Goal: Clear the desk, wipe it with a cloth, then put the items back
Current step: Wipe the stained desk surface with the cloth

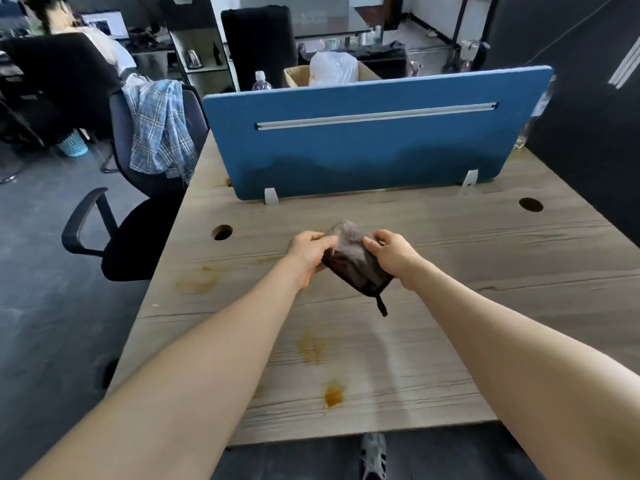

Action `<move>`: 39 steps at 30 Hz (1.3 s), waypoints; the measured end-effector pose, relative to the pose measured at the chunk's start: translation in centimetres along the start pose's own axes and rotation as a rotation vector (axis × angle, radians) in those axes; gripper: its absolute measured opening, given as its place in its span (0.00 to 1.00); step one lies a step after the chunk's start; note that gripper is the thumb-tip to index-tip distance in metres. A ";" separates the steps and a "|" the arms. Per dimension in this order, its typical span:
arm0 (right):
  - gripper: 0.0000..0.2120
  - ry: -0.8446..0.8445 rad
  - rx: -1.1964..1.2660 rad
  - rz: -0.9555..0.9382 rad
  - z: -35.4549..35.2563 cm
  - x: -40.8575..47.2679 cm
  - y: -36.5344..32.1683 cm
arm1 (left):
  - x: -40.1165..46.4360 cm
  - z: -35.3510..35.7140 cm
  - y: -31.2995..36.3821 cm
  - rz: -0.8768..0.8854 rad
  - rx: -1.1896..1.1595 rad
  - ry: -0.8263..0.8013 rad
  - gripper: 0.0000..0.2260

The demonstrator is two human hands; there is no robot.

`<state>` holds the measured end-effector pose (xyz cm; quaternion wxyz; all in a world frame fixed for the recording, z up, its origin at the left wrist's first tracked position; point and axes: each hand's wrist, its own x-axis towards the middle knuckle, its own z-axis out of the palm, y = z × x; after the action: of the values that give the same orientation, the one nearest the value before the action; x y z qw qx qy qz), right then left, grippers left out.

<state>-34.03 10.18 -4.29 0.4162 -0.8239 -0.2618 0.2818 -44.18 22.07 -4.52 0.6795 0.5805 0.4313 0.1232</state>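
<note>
A grey-brown cloth (353,259) with a dark hanging loop is held above the middle of the wooden desk (450,306). My left hand (308,252) pinches its left edge and my right hand (393,252) grips its right side. The cloth is bunched between both hands. Orange-brown stains mark the desk: one at the left (195,282), one near the middle front (311,348) and a darker one close to the front edge (334,394).
A blue divider panel (377,133) stands across the back of the desk. Cable holes sit at the left (222,232) and right (531,204). An office chair (138,216) with a plaid shirt over it stands left of the desk. A person sits far left.
</note>
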 end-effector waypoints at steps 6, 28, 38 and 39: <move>0.15 -0.006 -0.236 0.120 -0.5 10.0 5.5 | 10.0 4.7 -2.2 0.090 0.374 0.136 0.16; 0.27 0.006 -0.862 -0.222 3.2 28.2 12.9 | 26.4 -4.2 -8.7 0.356 1.223 0.309 0.20; 0.28 0.040 -0.803 -0.284 11.6 28.7 8.2 | 26.7 -6.6 -10.5 0.381 1.259 0.383 0.20; 0.28 -0.046 -0.794 -0.350 13.2 28.1 7.3 | 26.7 -6.6 -10.4 0.383 1.258 0.383 0.21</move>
<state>-21.80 32.22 -23.84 0.1028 -0.8567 -0.4950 0.1027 -36.51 41.34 -25.38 0.0908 0.8990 0.4230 0.0677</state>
